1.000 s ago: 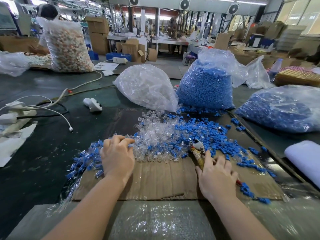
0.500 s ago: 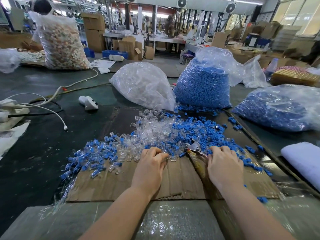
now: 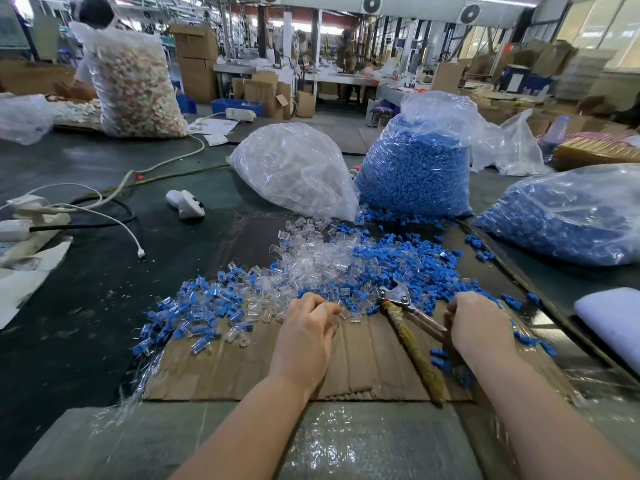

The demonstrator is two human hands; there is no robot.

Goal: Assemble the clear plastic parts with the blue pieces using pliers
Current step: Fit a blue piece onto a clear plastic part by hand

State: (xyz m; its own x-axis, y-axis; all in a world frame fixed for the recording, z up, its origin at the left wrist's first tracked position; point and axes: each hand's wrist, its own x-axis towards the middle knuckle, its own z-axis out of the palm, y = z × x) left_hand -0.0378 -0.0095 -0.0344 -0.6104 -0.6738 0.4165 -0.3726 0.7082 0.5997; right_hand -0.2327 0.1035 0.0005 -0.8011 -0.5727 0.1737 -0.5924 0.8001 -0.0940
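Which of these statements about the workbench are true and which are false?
1. The pliers lie on the cardboard sheet between the two hands. True.
2. The left hand rests on a bag of blue pieces. False: it sits at the near edge of the loose pile of clear plastic parts, fingers curled.
3. The bag of clear parts stands left of the tall bag of blue pieces. True.
4. The right hand is lifting the pliers high above the table. False: the pliers lie flat, with that hand low beside the handles.
5. Loose blue pieces are scattered on the cardboard. True.
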